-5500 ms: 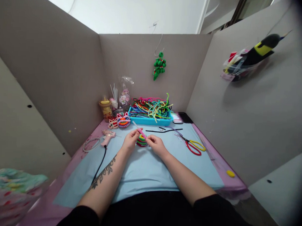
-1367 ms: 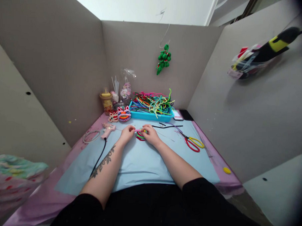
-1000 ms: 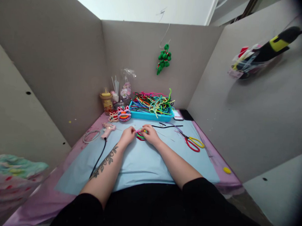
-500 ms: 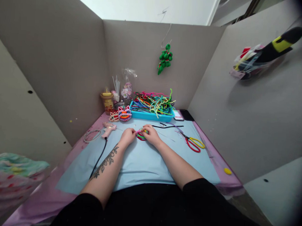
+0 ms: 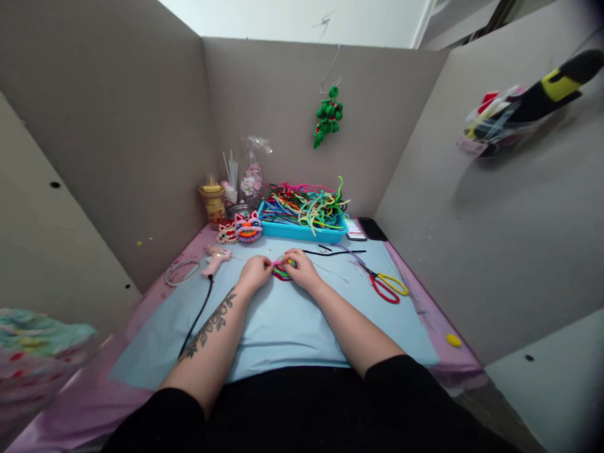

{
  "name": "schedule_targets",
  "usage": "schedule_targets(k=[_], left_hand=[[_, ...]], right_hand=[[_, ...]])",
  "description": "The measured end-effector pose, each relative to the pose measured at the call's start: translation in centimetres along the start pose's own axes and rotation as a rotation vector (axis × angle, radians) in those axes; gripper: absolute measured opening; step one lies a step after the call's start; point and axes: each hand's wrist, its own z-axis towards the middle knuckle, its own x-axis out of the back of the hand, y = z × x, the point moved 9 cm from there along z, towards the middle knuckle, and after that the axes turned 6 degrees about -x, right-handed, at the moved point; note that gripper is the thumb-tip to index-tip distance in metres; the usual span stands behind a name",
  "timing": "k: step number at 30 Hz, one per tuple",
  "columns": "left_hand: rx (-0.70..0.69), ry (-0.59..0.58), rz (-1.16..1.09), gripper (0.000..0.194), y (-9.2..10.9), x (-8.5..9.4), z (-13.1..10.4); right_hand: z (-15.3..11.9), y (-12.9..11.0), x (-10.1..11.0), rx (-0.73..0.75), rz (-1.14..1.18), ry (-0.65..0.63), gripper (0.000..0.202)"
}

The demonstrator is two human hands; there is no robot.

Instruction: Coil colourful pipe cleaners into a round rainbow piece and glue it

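Between my hands is a small round pipe-cleaner piece [image 5: 282,272] in pink, green and red, just above or on the blue cloth; which of the two I cannot tell. My left hand [image 5: 255,273] pinches its pink edge from the left, fingers closed. From the right, my right hand [image 5: 301,269] curls its fingers over the top of the same piece and hides part of it. A black pipe cleaner [image 5: 338,254] lies behind my right hand. Scissors [image 5: 387,287] with one red and one yellow handle rest on the cloth to the right.
A blue tray [image 5: 301,234] heaped with coloured pipe cleaners stands at the back. Left of it sit two pipe-cleaner animal heads [image 5: 248,227] and a lidded cup [image 5: 213,206]. A pink glue gun [image 5: 215,259] with a black cord lies at left. A phone [image 5: 356,229] lies back right.
The whole view has shifted very slightly. Both hands stay at the pipe-cleaner piece, with hardly any visible movement of the fingers.
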Motion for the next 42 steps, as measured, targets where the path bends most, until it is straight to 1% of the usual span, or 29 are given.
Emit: schedule_targets(k=[4, 7, 13, 18, 23, 27, 29, 35, 42], left_hand=[[0.016, 0.031, 0.072, 0.022, 0.2, 0.9, -0.2], [0.031, 0.019, 0.118, 0.021, 0.0, 1.1, -0.3], [0.025, -0.026, 0.088, 0.028, -0.1, 0.6, -0.2], [0.008, -0.052, 0.054, 0.027, 0.1, 0.3, -0.1], [-0.003, -0.1, -0.001, 0.031, 0.1, -0.2, 0.0], [0.023, -0.113, -0.044, 0.027, -0.3, -0.5, 0.1], [0.014, -0.113, -0.052, 0.025, -0.4, -0.6, 0.1], [0.029, -0.099, -0.108, 0.017, -0.9, -0.7, 0.1], [0.014, -0.141, -0.075, 0.031, -1.1, -1.1, 0.2]], right_hand=[[0.0, -0.1, 0.0, -0.005, 0.003, -0.003, 0.017], [-0.1, -0.2, 0.1, 0.003, 0.004, -0.006, 0.018], [0.0, 0.0, 0.0, -0.003, -0.002, -0.004, 0.018], [0.0, 0.1, 0.0, -0.004, 0.007, -0.011, 0.018], [-0.1, -0.1, 0.0, 0.002, 0.007, -0.008, 0.018], [-0.1, -0.3, 0.1, -0.002, 0.002, -0.018, 0.019], [0.0, -0.2, 0.1, -0.003, 0.006, -0.019, 0.019], [-0.1, 0.0, 0.0, -0.002, 0.014, -0.013, 0.018], [-0.1, -0.1, 0.2, -0.014, 0.016, -0.004, 0.016]])
